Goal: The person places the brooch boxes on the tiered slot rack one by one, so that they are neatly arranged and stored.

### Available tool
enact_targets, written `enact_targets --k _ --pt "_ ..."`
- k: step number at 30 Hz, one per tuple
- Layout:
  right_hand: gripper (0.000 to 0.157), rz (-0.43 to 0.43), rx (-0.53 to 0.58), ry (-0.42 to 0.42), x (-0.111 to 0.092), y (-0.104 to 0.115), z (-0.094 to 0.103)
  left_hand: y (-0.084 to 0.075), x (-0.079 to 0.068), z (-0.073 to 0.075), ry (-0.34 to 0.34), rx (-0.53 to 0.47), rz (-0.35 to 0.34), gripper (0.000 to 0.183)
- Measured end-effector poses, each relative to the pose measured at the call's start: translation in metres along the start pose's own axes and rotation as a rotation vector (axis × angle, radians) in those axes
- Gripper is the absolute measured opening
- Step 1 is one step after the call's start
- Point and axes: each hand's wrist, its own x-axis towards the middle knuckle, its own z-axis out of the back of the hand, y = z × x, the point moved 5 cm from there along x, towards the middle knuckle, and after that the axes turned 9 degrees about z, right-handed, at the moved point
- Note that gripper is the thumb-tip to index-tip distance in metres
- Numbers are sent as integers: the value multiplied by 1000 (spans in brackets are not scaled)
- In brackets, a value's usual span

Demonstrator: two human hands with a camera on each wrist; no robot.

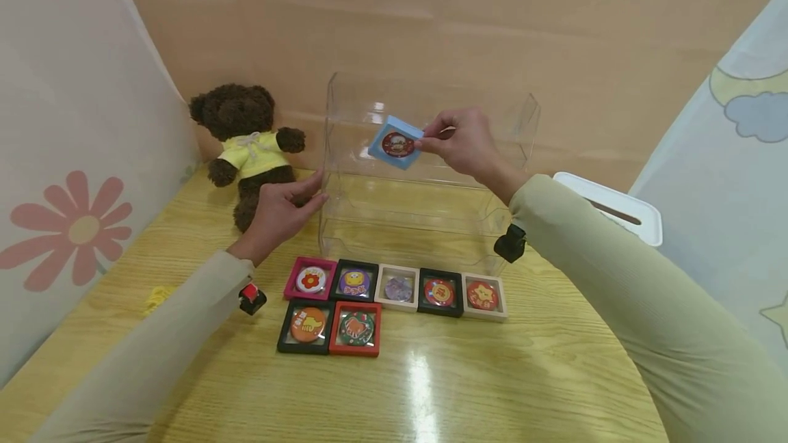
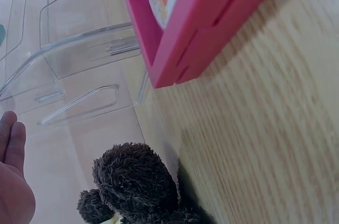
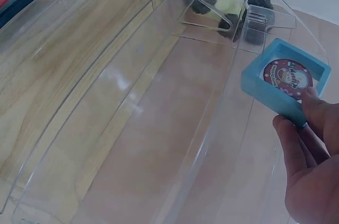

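Between thumb and fingers my right hand [image 1: 464,142] pinches a light-blue framed badge [image 1: 391,158], with a dark red round picture in it. The badge is held tilted in the air at the upper part of a clear acrylic display rack [image 1: 394,214]. The right wrist view shows the blue frame [image 3: 259,83] held by one corner, with the thumb on its face. My left hand [image 1: 280,214] is at the rack's left side panel, fingers straight; whether they touch the panel I cannot tell.
Several framed badges lie in two rows in front of the rack, among them a pink one [image 1: 289,286] and a red one [image 1: 355,351]. A brown teddy bear [image 1: 255,152] sits behind my left hand. At the right stands a white box [image 1: 646,221]; yellow stringy material [image 1: 159,298] lies left.
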Motion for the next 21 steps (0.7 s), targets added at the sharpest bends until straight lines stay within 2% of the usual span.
enact_targets --k 7,17,21 --pt "15 76 -205 89 10 12 -8 -1 -2 3 -16 0 -20 42" --pt "13 108 -180 153 17 21 -23 1 -5 7 -10 23 -5 42" --pt "15 108 -202 165 17 22 -26 0 -5 8 -12 25 -13 42"
